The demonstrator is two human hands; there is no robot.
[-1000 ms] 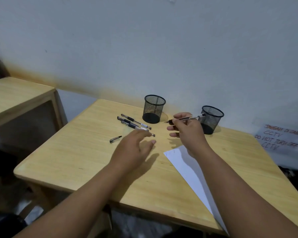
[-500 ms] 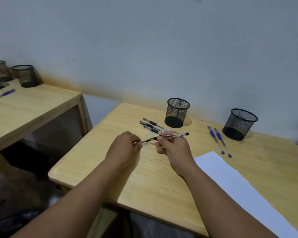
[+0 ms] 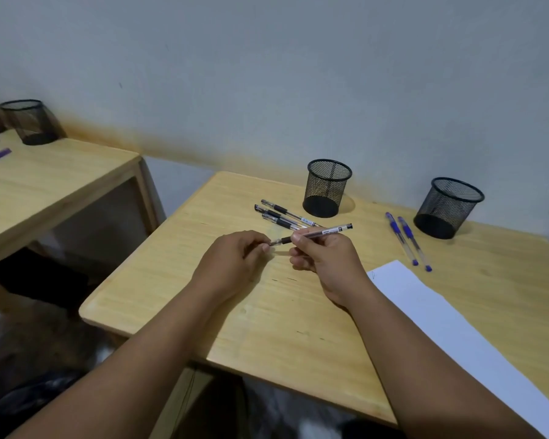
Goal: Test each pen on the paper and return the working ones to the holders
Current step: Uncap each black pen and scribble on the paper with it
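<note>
Capping the black pen. Nearest, white paper [image 3: 457, 327] lies on the bench [image 3: 267, 312]. Above it, right hand [image 3: 327, 258] pinches the black pen [image 3: 317, 233] by its barrel; left hand [image 3: 235, 258] is closed at the tip, probably around a hidden cap. Press straight along the barrel. Beyond stand two empty mesh holders [image 3: 327, 188].
</note>
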